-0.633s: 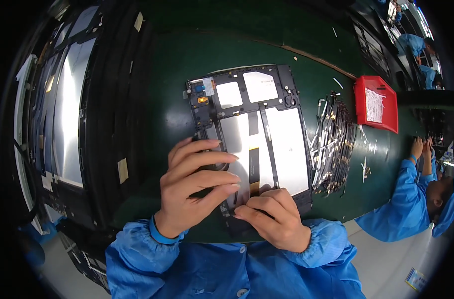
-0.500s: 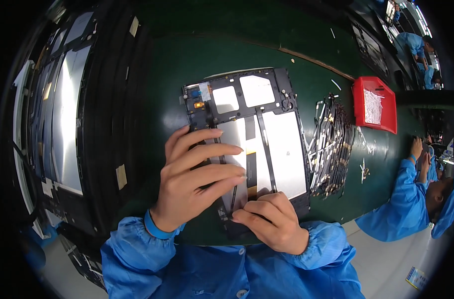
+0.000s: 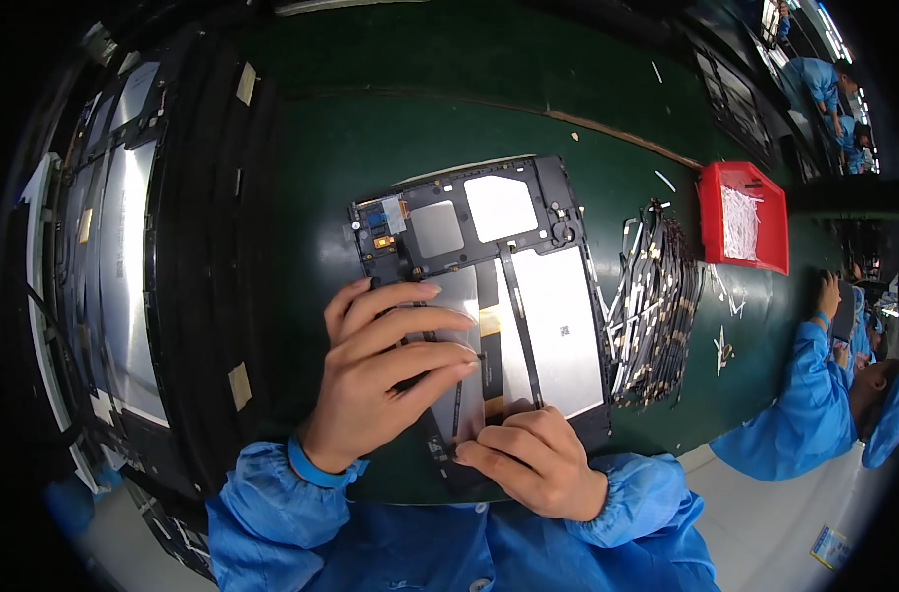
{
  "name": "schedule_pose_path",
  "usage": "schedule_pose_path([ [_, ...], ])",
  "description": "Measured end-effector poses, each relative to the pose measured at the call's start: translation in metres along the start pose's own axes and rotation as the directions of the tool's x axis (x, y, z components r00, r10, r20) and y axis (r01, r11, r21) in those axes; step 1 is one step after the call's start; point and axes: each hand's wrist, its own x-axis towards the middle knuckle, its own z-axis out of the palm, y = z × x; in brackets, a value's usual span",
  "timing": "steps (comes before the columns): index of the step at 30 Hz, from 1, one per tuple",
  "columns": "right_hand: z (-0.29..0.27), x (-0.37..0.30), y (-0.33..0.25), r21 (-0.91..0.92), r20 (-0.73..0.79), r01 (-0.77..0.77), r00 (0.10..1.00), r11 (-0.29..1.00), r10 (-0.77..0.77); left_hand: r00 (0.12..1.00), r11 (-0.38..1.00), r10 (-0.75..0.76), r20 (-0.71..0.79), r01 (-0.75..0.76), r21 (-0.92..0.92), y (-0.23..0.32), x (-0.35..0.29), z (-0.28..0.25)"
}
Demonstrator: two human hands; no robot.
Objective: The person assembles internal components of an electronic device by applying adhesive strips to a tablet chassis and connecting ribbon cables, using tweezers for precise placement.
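A black tablet frame (image 3: 553,202) with silver metal panels lies on the green table before me, tilted slightly. A black flat cable (image 3: 520,331) runs down its middle, and a small circuit board (image 3: 382,229) sits in its upper left corner. My left hand (image 3: 370,370) rests over the frame's left side, fingers stretched out and a little apart on the silver panel. At the frame's near edge my right hand (image 3: 538,464) is closed, thumb and fingers pinched at the lower end of a thin dark strip (image 3: 457,409). Whatever is between those fingertips is hidden.
Right of the frame lies a pile of black flex cable strips (image 3: 651,306). Beyond it stands a red bin (image 3: 785,232) holding white slips. More tablet frames (image 3: 129,266) are stacked at the left on black foam. A co-worker in blue (image 3: 785,424) sits at the right.
The view has shifted a little, so the frame and table sit slightly lower in the picture. Both hands keep nearly the same places on the frame.
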Motion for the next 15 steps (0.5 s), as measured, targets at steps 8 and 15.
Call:
schedule_pose_path([
  [8,0.0,0.002,-0.006,-0.048,0.007,-0.017,1.0,0.999,0.017,0.997,0.997,-0.042,-0.057,0.039,-0.062,-0.001,-0.002,0.001],
  [15,0.001,0.001,-0.004,-0.073,-0.014,0.006,1.0,0.997,-0.007,0.995,0.997,0.061,-0.085,-0.064,-0.033,-0.004,-0.012,-0.006],
])
